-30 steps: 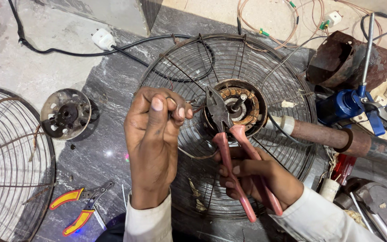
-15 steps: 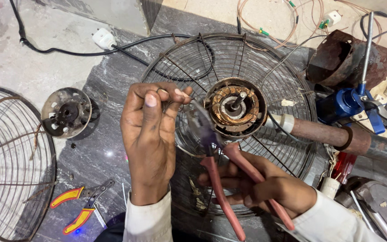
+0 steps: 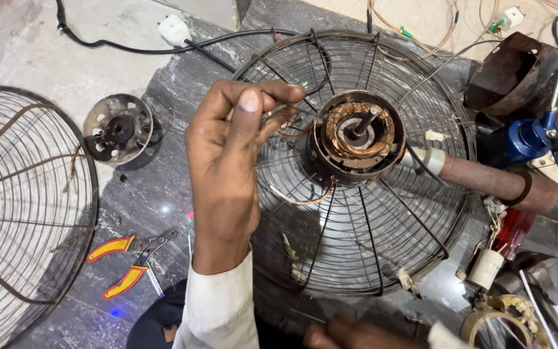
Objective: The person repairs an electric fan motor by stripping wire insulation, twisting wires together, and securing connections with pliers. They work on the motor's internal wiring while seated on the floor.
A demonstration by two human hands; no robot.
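My left hand is raised over the fan's rear wire guard, thumb and fingers pinched on thin wires that lead out of the motor. The motor, with bare copper windings and a centre shaft, sits in the middle of the guard, just right of my fingertips. Only a sliver of my right hand shows at the bottom edge, below the guard. What it holds is hidden.
A second wire guard lies at the left. A round motor cover sits beside it. Yellow-and-red pliers lie on the dark stone floor. A white plug with black cable is at the top. A blue tool, rusty pipe and capacitor crowd the right.
My right hand and the red-handled pliers have dropped away from the motor, out of the bottom of the view. My left hand stays pinched on the wires.
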